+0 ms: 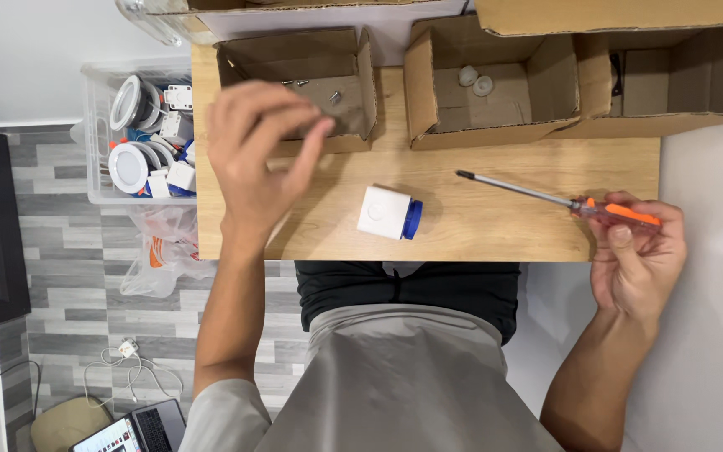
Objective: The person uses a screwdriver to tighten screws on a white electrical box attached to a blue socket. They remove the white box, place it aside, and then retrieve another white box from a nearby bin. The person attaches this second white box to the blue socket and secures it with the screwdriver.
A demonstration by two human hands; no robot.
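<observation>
My right hand (pixel 638 255) grips a screwdriver (pixel 546 197) by its orange handle at the table's right edge, its long metal shaft pointing left over the wood. My left hand (pixel 257 155) hovers over the front wall of a small open cardboard box (pixel 361 84), fingertips pinched together; whether anything small sits between them I cannot tell. A white square part with a blue round cap (pixel 388 213) lies on the wooden table (pixel 495 230) between my hands, touched by neither.
A second open cardboard box (pixel 546 92) holds two small white pieces (pixel 476 81). A third box (pixel 688 79) stands at the far right. Left of the table, a clear plastic bin (pixel 98 134) holds several round white lamp fittings. A laptop (pixel 131 428) lies on the floor.
</observation>
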